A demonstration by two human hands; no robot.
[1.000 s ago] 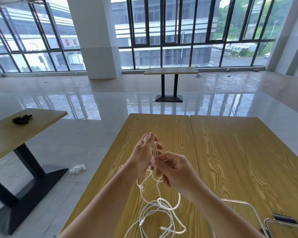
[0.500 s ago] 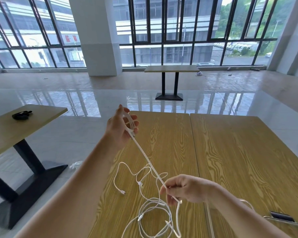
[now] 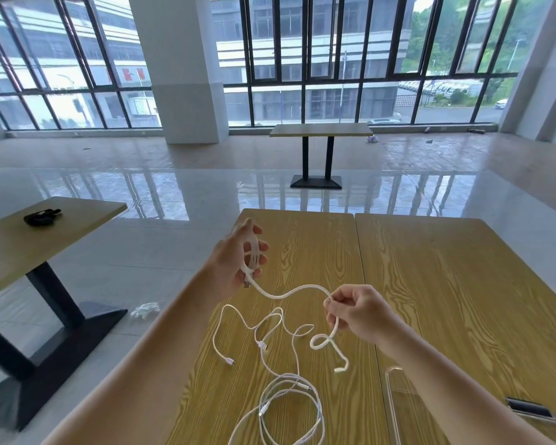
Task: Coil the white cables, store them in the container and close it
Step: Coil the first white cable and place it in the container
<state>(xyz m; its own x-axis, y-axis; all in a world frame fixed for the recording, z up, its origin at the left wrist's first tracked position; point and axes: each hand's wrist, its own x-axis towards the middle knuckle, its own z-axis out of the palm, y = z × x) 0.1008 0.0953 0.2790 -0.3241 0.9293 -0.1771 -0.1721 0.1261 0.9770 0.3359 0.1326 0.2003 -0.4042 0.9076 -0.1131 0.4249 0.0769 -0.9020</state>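
My left hand point(image 3: 238, 261) is raised over the wooden table point(image 3: 430, 284) with a thick white cable point(image 3: 289, 293) looped round its fingers. That cable sags across to my right hand point(image 3: 360, 313), which pinches it between thumb and fingers; its free end curls down below the hand. Several thinner white cables point(image 3: 280, 380) lie tangled on the table beneath, partly in loose loops. A clear container point(image 3: 395, 399) shows only its rim at the lower right, mostly hidden by my right forearm.
A dark object point(image 3: 527, 409) lies on the container's far side at the lower right edge. Another table point(image 3: 55, 239) with a black item point(image 3: 42, 216) stands to the left. A white bundle point(image 3: 145, 309) lies on the glossy floor. A third table point(image 3: 321, 131) stands farther back.
My hands drew apart, pulling the cable taut, then my right hand rose and moved right. The cable now hangs slack between them, and its tail has left the pile.
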